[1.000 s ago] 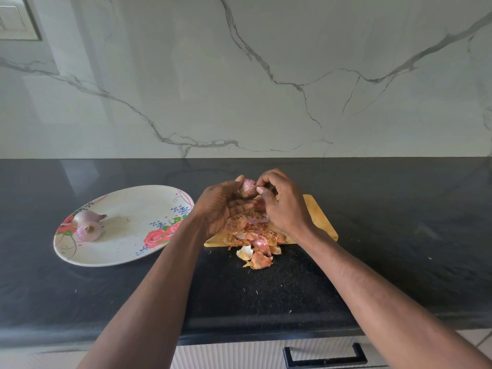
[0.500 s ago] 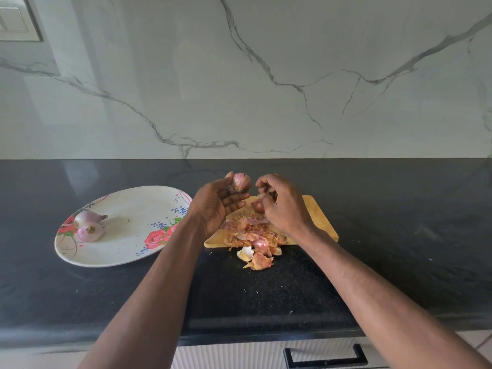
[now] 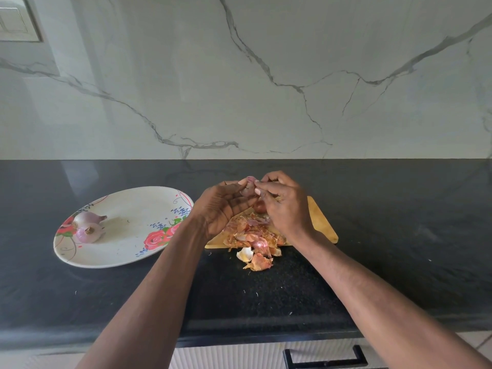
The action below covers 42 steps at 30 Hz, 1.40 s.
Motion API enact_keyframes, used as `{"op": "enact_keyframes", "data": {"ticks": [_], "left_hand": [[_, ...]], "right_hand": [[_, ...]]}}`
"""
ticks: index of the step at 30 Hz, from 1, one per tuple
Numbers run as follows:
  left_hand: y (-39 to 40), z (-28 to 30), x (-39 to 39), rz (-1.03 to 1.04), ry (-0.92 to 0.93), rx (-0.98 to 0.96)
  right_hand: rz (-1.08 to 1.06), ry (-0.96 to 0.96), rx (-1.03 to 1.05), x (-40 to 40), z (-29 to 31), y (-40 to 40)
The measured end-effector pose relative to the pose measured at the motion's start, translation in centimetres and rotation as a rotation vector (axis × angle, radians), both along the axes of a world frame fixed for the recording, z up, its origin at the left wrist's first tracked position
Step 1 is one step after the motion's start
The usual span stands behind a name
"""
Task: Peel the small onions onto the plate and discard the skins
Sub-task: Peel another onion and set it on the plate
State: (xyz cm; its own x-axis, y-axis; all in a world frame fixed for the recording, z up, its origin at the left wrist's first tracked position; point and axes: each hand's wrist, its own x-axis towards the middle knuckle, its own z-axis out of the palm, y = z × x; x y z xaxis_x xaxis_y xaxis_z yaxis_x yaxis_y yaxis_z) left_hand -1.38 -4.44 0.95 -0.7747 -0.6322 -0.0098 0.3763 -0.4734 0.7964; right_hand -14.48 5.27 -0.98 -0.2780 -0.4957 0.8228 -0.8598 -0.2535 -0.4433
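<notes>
My left hand (image 3: 221, 209) holds a small pink onion (image 3: 249, 188) at its fingertips above the wooden cutting board (image 3: 320, 222). My right hand (image 3: 282, 206) meets it from the right and pinches the onion's skin. Another unpeeled onion (image 3: 259, 206) lies on the board just under my hands, partly hidden. A heap of orange onion skins (image 3: 253, 243) covers the board's front and spills onto the counter. Two peeled onions (image 3: 86, 227) lie at the left end of the oval flowered plate (image 3: 133, 235).
The black stone counter (image 3: 399, 235) runs the full width, backed by a marble wall (image 3: 266, 75). The plate stands left of the board. A drawer handle (image 3: 324, 360) shows below the counter's front edge. A wall switch (image 3: 16, 20) is at the top left.
Half a second ago my hands were apart, the left holding the onion alone. My right hand has come back to the onion and pinches its skin.
</notes>
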Motion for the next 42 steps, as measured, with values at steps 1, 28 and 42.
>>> {"op": "enact_keyframes", "data": {"ticks": [1, 28, 42], "left_hand": [[0.01, 0.0, 0.0, -0.006, 0.007, 0.01], [0.29, 0.21, -0.04, 0.08, -0.022, -0.021], [0.73, 0.02, -0.3, 0.143, -0.027, -0.001]], "right_hand": [[-0.012, 0.014, -0.009, -0.06, -0.03, -0.02], [0.039, -0.071, 0.022, 0.2, 0.16, -0.02], [0.055, 0.024, 0.099, 0.52, -0.29, -0.4]]}}
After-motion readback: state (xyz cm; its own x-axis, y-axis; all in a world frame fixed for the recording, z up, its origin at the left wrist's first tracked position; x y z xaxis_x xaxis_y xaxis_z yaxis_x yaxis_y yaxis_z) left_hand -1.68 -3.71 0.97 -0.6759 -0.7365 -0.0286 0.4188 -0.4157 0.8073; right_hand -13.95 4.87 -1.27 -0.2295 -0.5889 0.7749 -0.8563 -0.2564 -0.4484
